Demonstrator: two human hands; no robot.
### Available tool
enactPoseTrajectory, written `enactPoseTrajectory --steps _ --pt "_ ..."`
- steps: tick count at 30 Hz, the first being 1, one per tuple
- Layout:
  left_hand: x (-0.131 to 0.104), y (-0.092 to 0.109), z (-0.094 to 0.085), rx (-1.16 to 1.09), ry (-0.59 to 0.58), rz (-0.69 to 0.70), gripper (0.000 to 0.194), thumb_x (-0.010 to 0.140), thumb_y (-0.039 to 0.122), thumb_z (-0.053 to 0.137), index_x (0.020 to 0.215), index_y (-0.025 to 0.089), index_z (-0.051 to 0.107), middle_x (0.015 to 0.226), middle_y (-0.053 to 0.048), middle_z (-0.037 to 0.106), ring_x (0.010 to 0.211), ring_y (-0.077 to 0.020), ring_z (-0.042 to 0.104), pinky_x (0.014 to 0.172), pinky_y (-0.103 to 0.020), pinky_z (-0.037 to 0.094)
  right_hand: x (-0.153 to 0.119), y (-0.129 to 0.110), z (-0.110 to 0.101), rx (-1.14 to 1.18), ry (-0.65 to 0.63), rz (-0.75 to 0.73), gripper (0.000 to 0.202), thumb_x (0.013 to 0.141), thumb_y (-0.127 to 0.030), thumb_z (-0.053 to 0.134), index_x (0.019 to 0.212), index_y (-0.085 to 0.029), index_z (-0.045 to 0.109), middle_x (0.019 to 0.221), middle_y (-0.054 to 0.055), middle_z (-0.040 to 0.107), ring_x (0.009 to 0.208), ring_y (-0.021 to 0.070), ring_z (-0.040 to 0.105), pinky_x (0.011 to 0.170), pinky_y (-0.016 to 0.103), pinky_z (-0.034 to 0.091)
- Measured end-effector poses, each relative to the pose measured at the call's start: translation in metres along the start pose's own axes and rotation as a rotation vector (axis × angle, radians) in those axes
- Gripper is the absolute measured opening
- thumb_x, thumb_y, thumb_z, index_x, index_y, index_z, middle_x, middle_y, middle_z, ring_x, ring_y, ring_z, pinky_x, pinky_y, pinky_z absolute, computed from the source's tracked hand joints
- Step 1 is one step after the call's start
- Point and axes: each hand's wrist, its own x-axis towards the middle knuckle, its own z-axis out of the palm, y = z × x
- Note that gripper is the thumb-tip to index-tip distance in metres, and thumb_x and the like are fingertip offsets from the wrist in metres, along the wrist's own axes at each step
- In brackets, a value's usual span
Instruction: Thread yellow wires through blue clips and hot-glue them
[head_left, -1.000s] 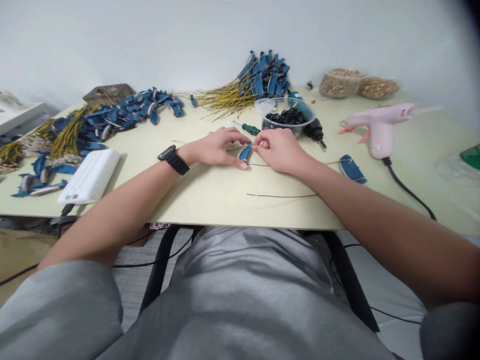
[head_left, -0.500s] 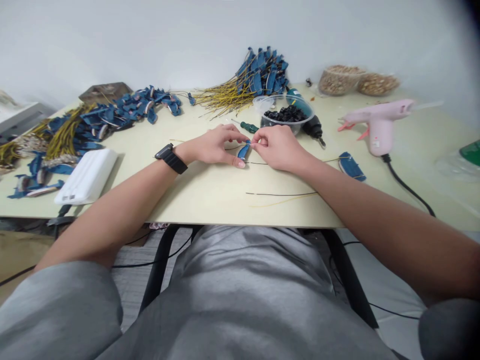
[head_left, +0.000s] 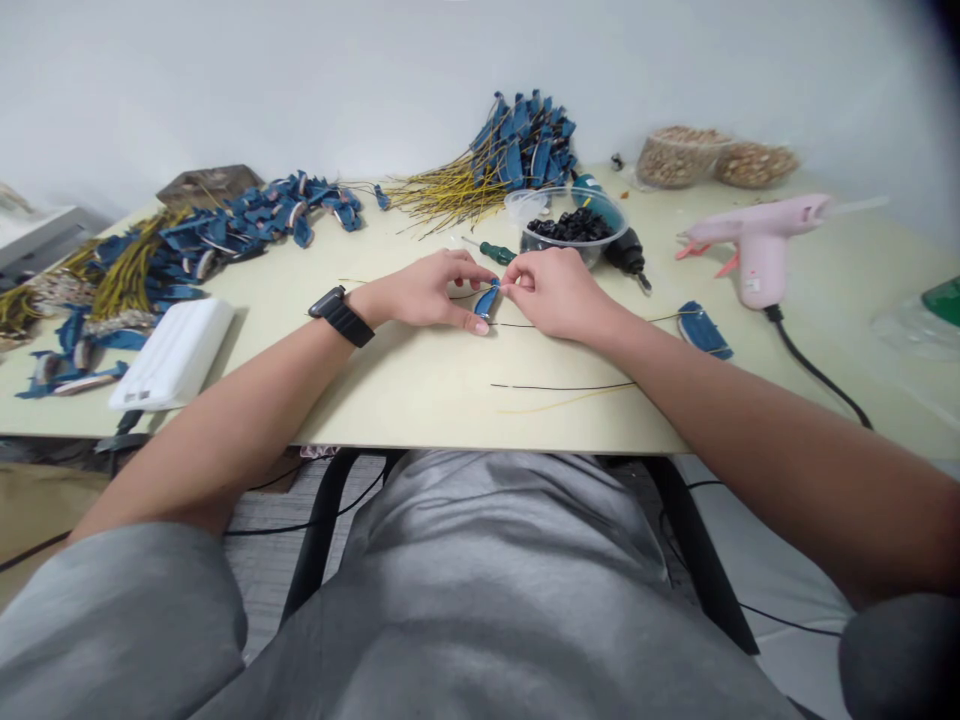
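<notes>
A small curved blue piece [head_left: 487, 302] sits upright-tilted between the thumb and index finger of my left hand [head_left: 429, 290], which holds it just above the table. My right hand [head_left: 553, 292] pinches with thumb and forefinger at the top end of that piece; what lies in the pinch is too small to make out. Thin dark wires run close to both hands, and one passes beneath my right hand. Another blue piece with thin wires [head_left: 703, 330] lies flat beyond my right forearm.
A clear tub of black bits [head_left: 574, 228] and a green-handled screwdriver [head_left: 498, 253] stand behind my hands. On the right lies a pink glue gun [head_left: 761, 240] with its cord. Blue pieces [head_left: 255, 215] and a white power bank [head_left: 176, 352] are at left; a wired bundle [head_left: 517, 150] is behind.
Both hands stay at the blue piece with nearly the same grip. The whole view has shifted very slightly.
</notes>
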Motion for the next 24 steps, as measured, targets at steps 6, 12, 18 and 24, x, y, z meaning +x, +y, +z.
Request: enactPoseTrajectory --steps 6,12,18,24 --pt "-0.0006 0.0052 -0.0013 -0.055 -0.011 -0.010 0.074 0.077 0.081 0.092 0.124 0.024 0.088 0.111 -0.008 0.074 0.100 -0.0264 0.066 0.096 -0.039 0.050 -0.0001 0.0013 0.0007 0.001 0.009 -0.007 0.016 0.103 -0.016 0.073 0.102 -0.018 0.090 0.091 0.010 0.080 0.090 0.0284 0.072 0.090 0.041 0.053" --pt "-0.0009 0.0084 -0.0023 -0.084 -0.023 -0.038 0.072 0.076 0.080 0.093 0.119 0.023 0.087 0.113 -0.009 0.075 0.101 -0.0254 0.067 0.095 -0.039 0.051 -0.0012 -0.0007 -0.0006 0.004 0.004 0.002 0.017 0.103 -0.016 0.074 0.103 -0.017 0.090 0.091 0.010 0.081 0.089 0.0273 0.071 0.088 0.040 0.051" --pt "-0.0006 0.0083 -0.0025 -0.095 -0.028 -0.015 0.068 0.078 0.079 0.092 0.118 0.025 0.087 0.112 -0.008 0.077 0.101 -0.0253 0.069 0.094 -0.037 0.053 -0.0009 -0.0019 -0.0017 -0.007 0.000 0.014 0.017 0.103 -0.016 0.074 0.103 -0.018 0.091 0.091 0.010 0.081 0.091 0.0279 0.073 0.090 0.040 0.053" --pt "-0.0007 0.0078 -0.0015 -0.138 -0.023 -0.018 0.072 0.077 0.079 0.094 0.123 0.025 0.087 0.113 -0.008 0.079 0.103 -0.0250 0.070 0.098 -0.038 0.055 0.0003 0.0008 -0.0001 0.003 0.001 -0.001 0.018 0.101 -0.019 0.072 0.102 -0.020 0.089 0.089 0.010 0.079 0.090 0.0295 0.073 0.092 0.044 0.055"
